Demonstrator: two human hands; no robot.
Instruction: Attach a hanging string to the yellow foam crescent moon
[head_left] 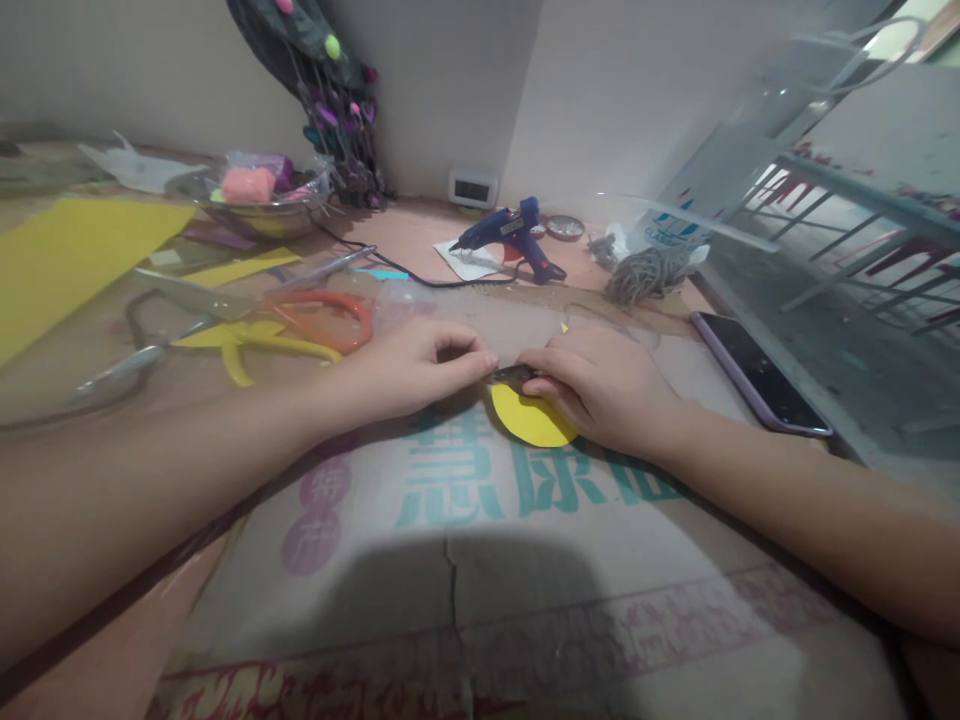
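A yellow paper disc [532, 418] lies under the fingers of my right hand [611, 385], low over the cardboard sheet [420, 600]. Between that hand's thumb and fingers is a small dark, flat piece [516, 376] whose exact kind I cannot make out. It lies against the disc's upper edge. My left hand [420, 370] comes in from the other side, thumb and forefinger pinched at the dark piece's left tip. Whether these fingers grip the tip or something tiny beside it is not clear.
Orange-handled scissors [322, 318] and yellow-handled scissors [262, 348] lie left. Behind are a blue glue gun [510, 235] on white paper, a bowl of packets [259, 210] and grey yarn [649, 275]. A phone [761, 370] lies at the right edge; yellow sheet [75, 265] far left.
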